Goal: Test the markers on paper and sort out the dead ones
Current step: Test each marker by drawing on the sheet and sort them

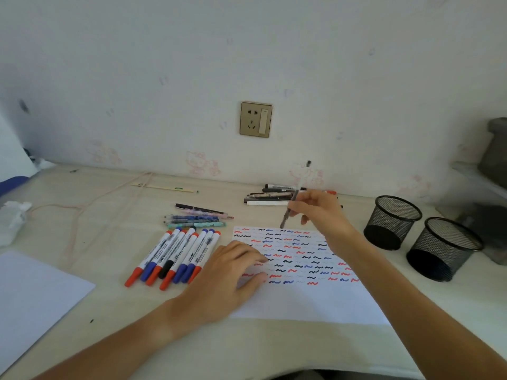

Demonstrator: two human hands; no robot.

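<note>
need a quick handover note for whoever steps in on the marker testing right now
Right hand pinches a thin pen, tip at the top edge of the test sheet.
Left hand lies flat, holding the sheet down.
Capped whiteboard markers lie in a row left of the sheet; slim pens behind them; a dark pen pile by the wall.
Done: many red, blue and black squiggles.
Left: two mesh cups look empty, so sorting appears unfinished. Which pens are tested cannot be told.

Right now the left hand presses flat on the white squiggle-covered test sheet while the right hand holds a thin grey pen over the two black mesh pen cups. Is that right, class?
Not quite. The head view shows the right hand holding the thin grey pen over the white squiggle-covered test sheet, not over the two black mesh pen cups. The left hand does press it.
</note>
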